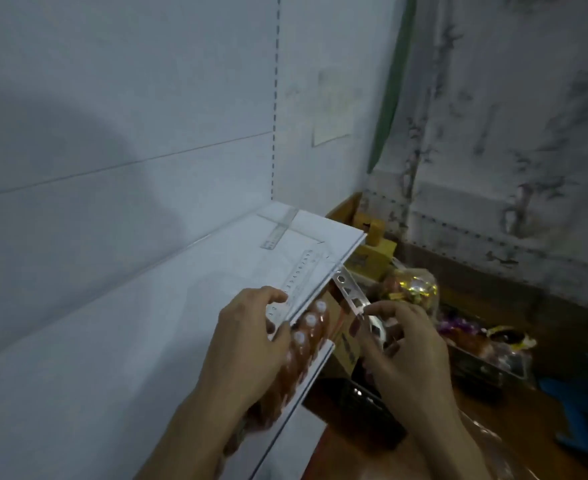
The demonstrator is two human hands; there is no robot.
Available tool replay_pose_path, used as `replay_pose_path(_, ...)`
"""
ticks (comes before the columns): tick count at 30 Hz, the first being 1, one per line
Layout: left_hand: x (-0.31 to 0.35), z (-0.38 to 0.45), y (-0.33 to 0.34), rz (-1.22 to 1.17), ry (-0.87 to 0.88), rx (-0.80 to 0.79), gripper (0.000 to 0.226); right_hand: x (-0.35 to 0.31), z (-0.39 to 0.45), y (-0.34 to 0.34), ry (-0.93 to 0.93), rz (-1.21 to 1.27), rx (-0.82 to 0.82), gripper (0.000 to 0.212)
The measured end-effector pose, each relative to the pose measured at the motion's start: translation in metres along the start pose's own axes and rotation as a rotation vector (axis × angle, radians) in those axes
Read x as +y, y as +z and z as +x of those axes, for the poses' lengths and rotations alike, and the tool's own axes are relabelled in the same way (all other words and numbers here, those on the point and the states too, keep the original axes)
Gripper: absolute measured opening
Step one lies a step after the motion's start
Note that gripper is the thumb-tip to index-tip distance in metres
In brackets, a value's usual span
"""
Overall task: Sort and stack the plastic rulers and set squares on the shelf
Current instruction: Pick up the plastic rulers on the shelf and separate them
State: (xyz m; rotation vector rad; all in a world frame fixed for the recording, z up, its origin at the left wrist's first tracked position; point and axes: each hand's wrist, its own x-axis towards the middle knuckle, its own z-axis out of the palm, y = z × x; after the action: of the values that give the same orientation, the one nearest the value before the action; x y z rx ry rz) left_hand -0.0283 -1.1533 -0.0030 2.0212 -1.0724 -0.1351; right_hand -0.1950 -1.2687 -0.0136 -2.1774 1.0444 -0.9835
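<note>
- White laminate shelf [167,306] against a pale wall; clutter of yellow boxes [377,249] beyond its right end.
- Left hand [251,341] pinching the near end of a clear plastic ruler [299,275] lying along the shelf's front edge.
- Right hand [403,344] pinching a clear stencil ruler with cut-out shapes [358,303], held just off that edge.
- Another clear ruler [278,230], possibly crossing a second, near the shelf's far end.
- Best to lay the stencil flat on the held ruler, ends flush, before letting go.
</note>
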Motion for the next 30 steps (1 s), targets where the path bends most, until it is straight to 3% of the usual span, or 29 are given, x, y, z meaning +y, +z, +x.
replay_pose_path(5, -0.045, 0.028, -0.018, 0.066, -0.109, 0.103, 0.032, -0.01, 0.072, 0.069, -0.106, 0.112, -0.144, 0.034)
replay_pose_path(9, -0.059, 0.055, -0.02, 0.121, -0.215, 0.22, 0.032, -0.002, 0.125, 0.11, -0.196, 0.174, -0.265, 0.033)
replay_pose_path(19, -0.049, 0.2, 0.052, 0.241, -0.42, 0.287, 0.034, 0.034, 0.275, 0.153, -0.262, 0.12, -0.522, 0.034)
replay_pose_path(24, -0.049, 0.238, 0.09, 0.197, -0.524, 0.297, 0.037, 0.058, 0.31, 0.173, -0.304, 0.078, -0.677, 0.033)
replay_pose_path(30, -0.047, 0.231, 0.092, 0.165, -0.465, 0.378, 0.031, 0.073, 0.313, 0.183, -0.377, 0.057, -0.71, 0.027)
